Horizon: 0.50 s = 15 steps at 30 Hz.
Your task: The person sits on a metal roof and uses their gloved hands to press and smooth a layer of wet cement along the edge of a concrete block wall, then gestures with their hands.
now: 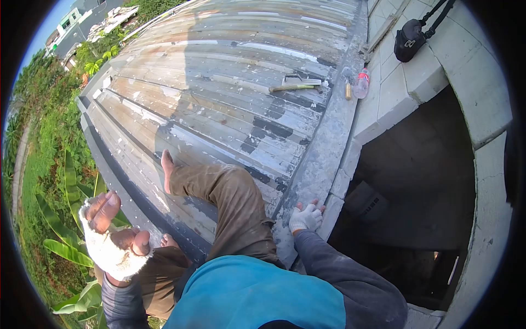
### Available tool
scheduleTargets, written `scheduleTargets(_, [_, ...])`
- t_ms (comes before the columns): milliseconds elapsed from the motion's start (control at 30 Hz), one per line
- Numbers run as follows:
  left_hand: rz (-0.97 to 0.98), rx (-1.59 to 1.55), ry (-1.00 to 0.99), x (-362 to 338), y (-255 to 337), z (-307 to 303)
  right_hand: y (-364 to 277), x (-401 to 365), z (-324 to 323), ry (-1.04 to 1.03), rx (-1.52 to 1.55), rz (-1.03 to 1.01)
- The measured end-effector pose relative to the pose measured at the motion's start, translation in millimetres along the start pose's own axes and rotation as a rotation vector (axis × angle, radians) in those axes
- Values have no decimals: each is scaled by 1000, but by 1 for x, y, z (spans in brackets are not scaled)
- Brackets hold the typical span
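Note:
My left hand (115, 236), in a worn white fingerless glove, is raised at the lower left. Its fingers are loosely curled, with the thumb apart from them and nothing visible between. In a similar glove, my right hand (307, 216) rests on the grey cement ledge (320, 159) beside the opening, fingers spread and holding nothing. My bare feet are on the corrugated metal roof (219, 115). Farther up the roof, out of reach of both hands, lies a hammer-like tool (296, 86) beside a light metal piece (301, 80).
A clear bottle with a red label (361, 85) and a small tan cylinder (348, 91) stand near the block wall (392, 101). A black bag (408, 41) sits on the blocks. A deep dark opening (416, 164) drops away at right; plants lie beyond the left roof edge.

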State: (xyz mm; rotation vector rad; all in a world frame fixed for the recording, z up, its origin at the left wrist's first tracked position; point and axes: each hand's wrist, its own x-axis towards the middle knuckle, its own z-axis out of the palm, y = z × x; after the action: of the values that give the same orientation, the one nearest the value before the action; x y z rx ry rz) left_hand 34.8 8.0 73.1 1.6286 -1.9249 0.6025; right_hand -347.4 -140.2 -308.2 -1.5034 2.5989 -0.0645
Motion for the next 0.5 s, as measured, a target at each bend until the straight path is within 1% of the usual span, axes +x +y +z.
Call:
scheduleTargets(67, [2,6,-14,2,2,-1,-2,0,-4,-39,-26,16])
scheduleTargets(500, [6,0,-18,2,2,-2,1,-1,0,-16,0,-1])
